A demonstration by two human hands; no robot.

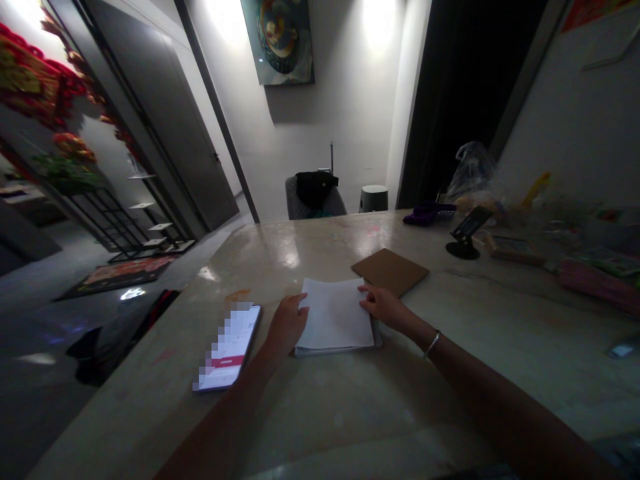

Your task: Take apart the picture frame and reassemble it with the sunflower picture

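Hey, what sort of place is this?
Probably a small shop or office reception, though I can't be sure: a long stone-look counter holds papers and a phone stand, with a painting on the wall beyond.

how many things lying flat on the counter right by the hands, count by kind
stack of white paper: 1
brown cardboard sheet: 1
smartphone: 1
total: 3
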